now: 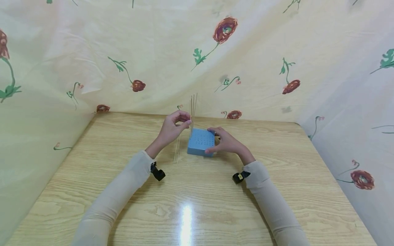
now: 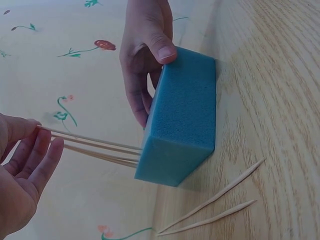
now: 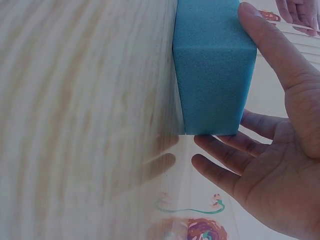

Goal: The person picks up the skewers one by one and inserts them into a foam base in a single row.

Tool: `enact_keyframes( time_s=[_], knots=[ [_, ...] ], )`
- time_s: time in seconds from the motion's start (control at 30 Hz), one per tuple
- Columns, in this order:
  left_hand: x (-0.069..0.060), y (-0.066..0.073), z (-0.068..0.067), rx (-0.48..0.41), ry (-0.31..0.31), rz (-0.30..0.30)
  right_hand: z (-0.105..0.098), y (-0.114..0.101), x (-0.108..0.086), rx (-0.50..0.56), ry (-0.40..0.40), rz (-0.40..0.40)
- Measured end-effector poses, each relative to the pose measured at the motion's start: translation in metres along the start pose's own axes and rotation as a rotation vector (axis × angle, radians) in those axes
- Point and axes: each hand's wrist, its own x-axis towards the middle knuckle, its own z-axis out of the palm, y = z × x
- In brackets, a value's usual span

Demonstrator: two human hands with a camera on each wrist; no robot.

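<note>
A blue foam block (image 1: 200,150) with rows of small holes in its top sits on the table. Several thin wooden sticks (image 1: 194,106) stand upright at its left edge. My left hand (image 1: 171,129) pinches one of these sticks between thumb and fingers; in the left wrist view the sticks (image 2: 100,147) run into the block (image 2: 182,105). My right hand (image 1: 227,141) grips the block from the right, thumb at the front and fingers at the back. The right wrist view shows the thumb and fingers of this hand (image 3: 272,160) against the block (image 3: 215,85).
Two loose sticks (image 1: 177,150) lie on the wooden table (image 1: 147,208) just left of the block, below my left hand. A cloth with a flower print (image 1: 172,51) hangs behind the table and along its sides.
</note>
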Motion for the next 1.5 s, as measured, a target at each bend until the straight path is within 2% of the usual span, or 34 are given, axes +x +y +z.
enact_keyframes(
  time_s=[0.63,1.5],
  knots=[
    [0.0007,-0.0032,0.0035,0.066,-0.001,0.003,0.0008,0.0007,0.0013,0.000,0.004,0.005],
    [-0.0002,-0.0028,0.0046,0.087,0.014,0.016,-0.0003,-0.0007,0.0006,0.011,0.003,0.003]
  ],
)
